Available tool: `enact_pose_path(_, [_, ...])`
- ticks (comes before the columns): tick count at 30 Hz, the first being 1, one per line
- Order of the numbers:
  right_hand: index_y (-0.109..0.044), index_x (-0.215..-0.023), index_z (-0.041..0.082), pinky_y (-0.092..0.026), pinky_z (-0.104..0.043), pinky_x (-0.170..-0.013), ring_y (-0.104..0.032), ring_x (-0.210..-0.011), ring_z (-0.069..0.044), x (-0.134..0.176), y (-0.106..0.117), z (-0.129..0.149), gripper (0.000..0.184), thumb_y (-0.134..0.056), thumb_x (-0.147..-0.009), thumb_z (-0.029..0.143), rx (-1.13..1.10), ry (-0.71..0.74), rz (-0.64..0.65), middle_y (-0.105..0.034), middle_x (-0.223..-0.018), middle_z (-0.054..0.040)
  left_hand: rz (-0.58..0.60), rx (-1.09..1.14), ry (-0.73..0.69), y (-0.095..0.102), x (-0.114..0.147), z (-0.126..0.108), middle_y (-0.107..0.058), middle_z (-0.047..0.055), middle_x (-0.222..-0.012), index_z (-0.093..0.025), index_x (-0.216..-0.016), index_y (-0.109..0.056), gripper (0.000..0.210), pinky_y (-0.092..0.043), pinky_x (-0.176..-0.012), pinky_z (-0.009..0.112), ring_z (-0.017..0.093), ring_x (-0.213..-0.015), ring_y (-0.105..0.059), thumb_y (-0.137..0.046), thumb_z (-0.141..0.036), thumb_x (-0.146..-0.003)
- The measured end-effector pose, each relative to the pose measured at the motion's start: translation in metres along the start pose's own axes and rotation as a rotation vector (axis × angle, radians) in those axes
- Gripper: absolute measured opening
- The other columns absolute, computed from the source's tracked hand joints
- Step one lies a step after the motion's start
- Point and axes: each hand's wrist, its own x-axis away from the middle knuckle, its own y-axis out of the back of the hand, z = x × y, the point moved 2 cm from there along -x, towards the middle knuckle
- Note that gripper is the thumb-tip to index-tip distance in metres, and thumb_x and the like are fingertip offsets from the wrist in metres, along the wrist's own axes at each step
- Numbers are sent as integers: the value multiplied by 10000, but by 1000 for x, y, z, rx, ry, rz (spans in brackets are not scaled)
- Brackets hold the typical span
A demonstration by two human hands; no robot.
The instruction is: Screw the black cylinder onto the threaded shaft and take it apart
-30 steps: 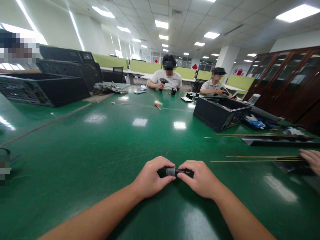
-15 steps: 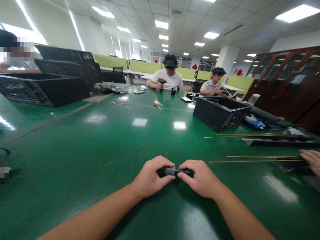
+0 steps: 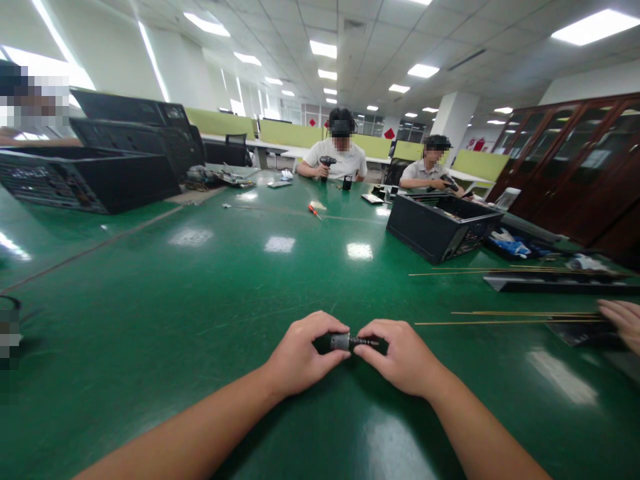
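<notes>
Just above the table, a small motor [image 3: 341, 342] lies level between my hands. It has a grey cylindrical body and a thin dark ridged shaft [image 3: 367, 342] that points right. My left hand [image 3: 306, 352] grips the body between thumb and fingers. The thumb and forefinger of my right hand [image 3: 397, 353] close around the shaft near where it leaves the body, and its tip shows inside the curve of that hand. The other fingers of both hands are mostly hidden.
The green table [image 3: 240, 280] spreads ahead. Farther off lie an orange screwdriver [image 3: 313, 211] and an open black computer case [image 3: 435, 227]; another case [image 3: 100, 177] stands left. Thin rods [image 3: 500, 323] reach in from the right beside another person's hand [image 3: 623, 321]. Two people sit opposite with power drills.
My hands and the motor stay almost still. The person opposite has shifted their drill slightly, and the nearer rods at right have moved a little left.
</notes>
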Motion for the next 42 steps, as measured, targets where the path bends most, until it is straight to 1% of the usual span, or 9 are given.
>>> enact_pose_path(11, [-714, -890, 213, -442, -280, -713, -643, -769, -174, 0, 2, -1, 65, -667, -866, 251, 8, 0, -5, -714, -839, -17, 4, -17, -4, 0, 1, 3, -716, 43, -948, -209, -995, -695, 244, -526, -840, 317, 180, -891, -665, -765, -200, -761])
enact_pose_path(19, [-718, -896, 214, -451, -283, -720, -650, -773, -176, 1, 2, -2, 69, -665, -868, 248, 2, 1, -3, -721, -845, -22, -1, -1, -3, 1, 0, 1, -719, 58, -950, -200, -998, -698, 244, -530, -836, 328, 190, -889, -667, -761, -210, -762])
enact_pose_path(28, [-716, -891, 221, -438, -278, -711, -645, -768, -168, 1, 3, -1, 56, -673, -863, 245, -11, -15, -2, -717, -840, -4, -10, 5, -11, 1, 0, 1, -720, 49, -958, -207, -1005, -699, 250, -521, -837, 320, 184, -899, -665, -766, -212, -764])
enact_pose_path(35, [-717, -896, 220, -432, -280, -712, -641, -771, -172, 1, 5, -3, 63, -669, -865, 247, -5, -25, 0, -717, -845, -8, -17, 1, -2, 2, 0, 1, -720, 48, -952, -205, -993, -704, 243, -522, -842, 325, 185, -896, -666, -770, -195, -759])
enact_pose_path(42, [-712, -878, 214, -416, -269, -685, -630, -744, -158, 0, 6, -3, 51, -670, -862, 237, -17, -29, -13, -702, -809, 2, -29, 3, -5, 2, 0, 4, -717, 42, -957, -203, -997, -699, 258, -519, -835, 316, 177, -894, -665, -778, -192, -751])
